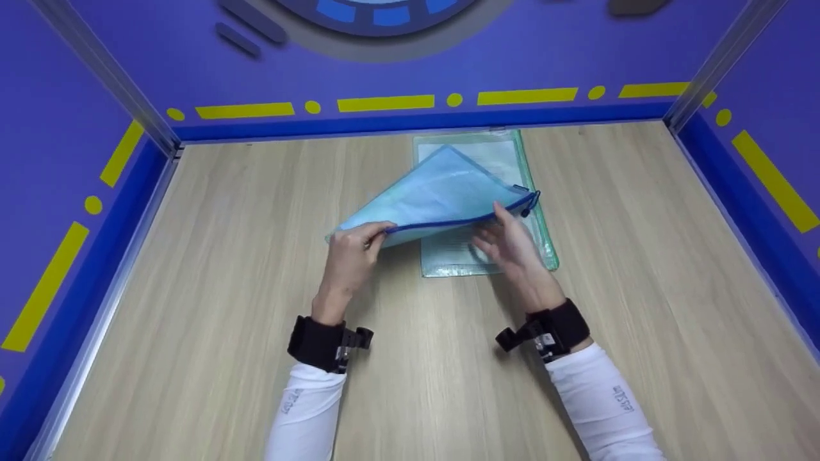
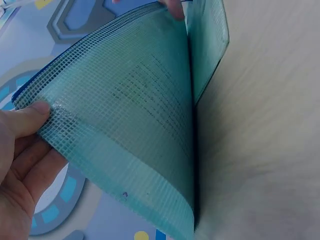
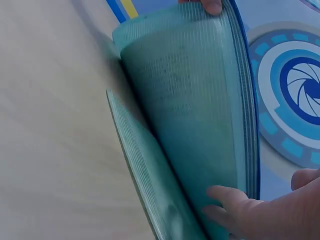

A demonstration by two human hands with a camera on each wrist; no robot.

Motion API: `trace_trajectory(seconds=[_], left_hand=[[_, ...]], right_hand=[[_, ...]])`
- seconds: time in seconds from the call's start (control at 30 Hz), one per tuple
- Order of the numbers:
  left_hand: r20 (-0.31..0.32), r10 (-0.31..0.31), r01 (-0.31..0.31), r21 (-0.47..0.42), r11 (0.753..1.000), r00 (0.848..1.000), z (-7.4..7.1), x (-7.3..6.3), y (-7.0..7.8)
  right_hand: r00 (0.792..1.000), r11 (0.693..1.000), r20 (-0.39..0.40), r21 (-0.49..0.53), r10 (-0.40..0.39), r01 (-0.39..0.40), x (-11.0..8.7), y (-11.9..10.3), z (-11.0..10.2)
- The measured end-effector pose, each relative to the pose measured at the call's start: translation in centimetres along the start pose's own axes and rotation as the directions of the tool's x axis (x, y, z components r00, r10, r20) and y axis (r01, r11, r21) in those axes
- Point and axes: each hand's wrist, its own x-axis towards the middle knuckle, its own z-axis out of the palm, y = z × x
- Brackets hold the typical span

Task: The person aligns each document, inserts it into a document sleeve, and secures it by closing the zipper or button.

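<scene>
A mesh zipper pouch (image 1: 439, 192) with a blue zipped edge is lifted and tilted, its far corner pointing away from me. My left hand (image 1: 349, 259) pinches its near left corner between thumb and fingers. At the right part of the zipped edge is my right hand (image 1: 517, 256), with its thumb up by the edge. Its fingers lie fairly straight against the pouch's underside in the right wrist view. Printed lines show faintly through the mesh (image 2: 130, 100). Beneath lies a second zipper pouch (image 1: 448, 270) with green edges, partly covered by the first.
The wooden tabletop (image 1: 224, 288) surrounds both pouches. Behind it stands a purple wall (image 1: 359, 77) with yellow marks, and similar panels rise at left and right. A dark zipper pull (image 1: 526, 210) hangs at the lifted pouch's right end.
</scene>
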Motion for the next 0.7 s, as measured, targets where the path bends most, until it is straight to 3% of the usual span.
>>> trace_trajectory(seconds=[0.13,0.37,0.57,0.7], left_hand=[[0.095,0.035,-0.035,-0.01,0.999,0.995,0.8,-0.2,0.8],[0.253,0.099,-0.089,-0.05,0.995,0.962,2.0,-0.4,2.0],[0.366,0.085,-0.079,-0.032,0.996,0.927,2.9,-0.6,2.7],[0.412,0.044,-0.035,-0.03,0.999,0.91,3.2,-0.6,3.0]], right_hand=[[0.999,1.0,0.031,0.022,0.022,-0.022,0.5,1.2,1.0],[0.998,0.999,-0.045,-0.031,0.034,-0.036,1.1,2.9,1.7],[0.993,0.999,-0.121,-0.033,-0.01,0.006,1.5,3.6,1.6],[0.992,0.999,-0.121,-0.002,-0.041,0.041,1.8,3.7,1.4]])
